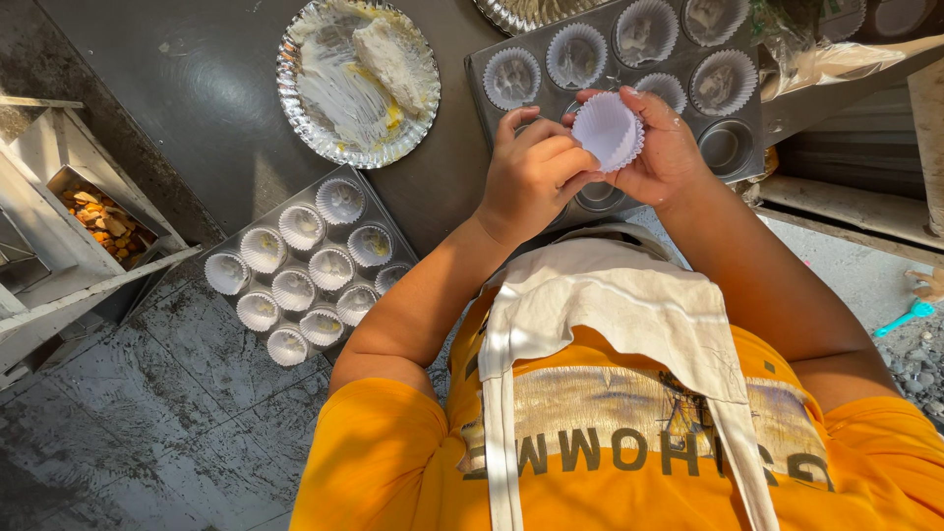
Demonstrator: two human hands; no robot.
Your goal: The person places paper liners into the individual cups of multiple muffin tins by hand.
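Both hands, left (531, 172) and right (661, 147), pinch a white paper liner (607, 130) between them above the muffin tray (733, 147).

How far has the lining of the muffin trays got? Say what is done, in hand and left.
Done: the smaller tray has a paper liner in every visible cup. In hand: both hands, left hand and right hand, hold a stack of white liners. Left: the larger tray shows bare cups.

A crumpled clear plastic bag (816, 54) lies at the upper right, beside the dark muffin tray (737, 147).
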